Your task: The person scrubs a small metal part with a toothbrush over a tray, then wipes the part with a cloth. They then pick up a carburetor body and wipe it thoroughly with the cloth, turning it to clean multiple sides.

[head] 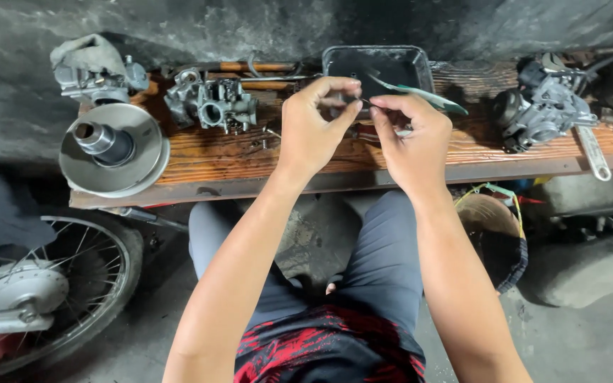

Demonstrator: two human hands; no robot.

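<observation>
Grip: the left hand [313,131] and the right hand [411,138] meet fingertip to fingertip above the bench, both pinched shut on a tiny thin metal part [365,102], which is too small to identify (a pin or a fine wire, perhaps).
Part's place: held in the air between the two hands, just in front of the dark rectangular metal tray [420,67].
Step in hand: by my judgement, fine handling of one small piece from the stripped grey metal carburettor body [216,104], which sits to the left of the left hand.
Next move calls for: a steady pinch and a slow, precise motion, since a piece this small would drop easily among the loose bits on the bench.
Bench: a worn orange-brown wooden plank [214,159] across the person's knees.
Near the tray: a pale green-handled brush-like tool [420,93] lies tilted across its corner.
Further left: a round silver pulley disc with a central hub [111,147].
Further right: a second grey engine assembly [542,106] and a flat silver spanner [594,152].
Floor: a spoked motorcycle wheel [44,284] at lower left.
</observation>
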